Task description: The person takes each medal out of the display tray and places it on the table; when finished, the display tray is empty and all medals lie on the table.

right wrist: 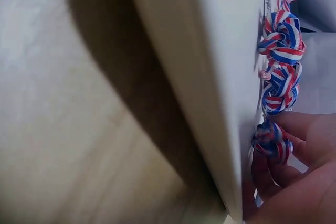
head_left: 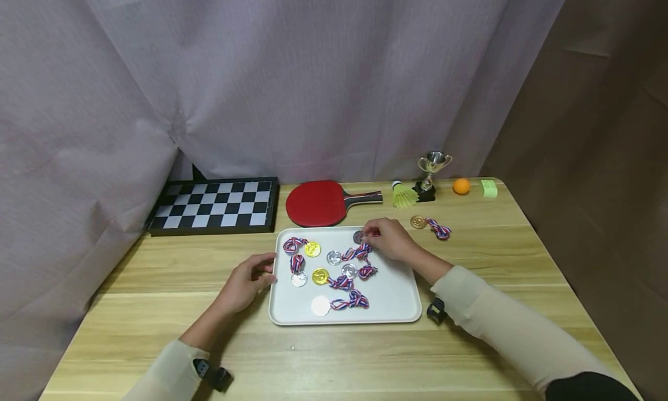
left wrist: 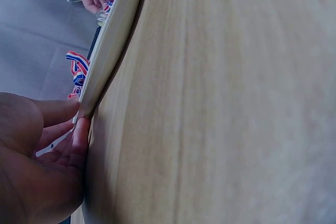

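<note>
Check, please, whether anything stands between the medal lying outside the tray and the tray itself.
The right hand does: in the head view it reaches over the far right corner of the tray, beside the medal. The tray's raised rim also lies between; no other object shows there.

The pale wood-grained counter [head_left: 313, 360] bears a checkered board [head_left: 219, 205], a red paddle [head_left: 315, 204], a shuttlecock [head_left: 404, 196], a small trophy [head_left: 431, 164], an orange ball [head_left: 461, 186] and a light-green block [head_left: 489, 188], perhaps foam; nearer lie a ribboned medal [head_left: 418, 222] and a white tray [head_left: 394, 301].
</note>
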### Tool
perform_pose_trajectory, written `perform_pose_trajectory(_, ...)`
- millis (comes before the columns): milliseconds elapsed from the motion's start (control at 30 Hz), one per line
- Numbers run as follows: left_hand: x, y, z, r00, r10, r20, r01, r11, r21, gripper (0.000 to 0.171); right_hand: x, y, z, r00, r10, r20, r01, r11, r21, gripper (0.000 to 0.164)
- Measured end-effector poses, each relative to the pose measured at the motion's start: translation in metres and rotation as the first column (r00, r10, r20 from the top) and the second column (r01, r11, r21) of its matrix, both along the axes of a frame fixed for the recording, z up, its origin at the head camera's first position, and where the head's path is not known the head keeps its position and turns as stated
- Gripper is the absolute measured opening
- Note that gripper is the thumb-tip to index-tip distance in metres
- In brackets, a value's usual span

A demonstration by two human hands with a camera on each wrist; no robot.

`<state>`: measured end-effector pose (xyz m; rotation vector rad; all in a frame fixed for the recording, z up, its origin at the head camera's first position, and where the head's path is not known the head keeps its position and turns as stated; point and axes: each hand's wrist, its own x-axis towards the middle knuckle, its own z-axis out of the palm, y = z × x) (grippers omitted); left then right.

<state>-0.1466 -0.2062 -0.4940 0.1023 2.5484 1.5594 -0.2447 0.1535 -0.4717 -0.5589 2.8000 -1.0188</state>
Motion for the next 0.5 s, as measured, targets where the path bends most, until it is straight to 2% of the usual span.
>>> perform_pose_trajectory(267,0.000,0.001,0.001,1.000,0.006,0.013,-0.006,1.000,-0.007,0.053,-0.001,0.009,0.007,0.998,-0.011,0.068,0.016,0.997,-0.074,0.009)
perform_pose_trajectory(500,0.000,0.001,0.001,1.000,0.002,0.009,-0.002,1.000,-0.004,0.052,0.002,0.029,0.020,0.998,-0.030,0.059,0.039,0.986,-0.161,0.015)
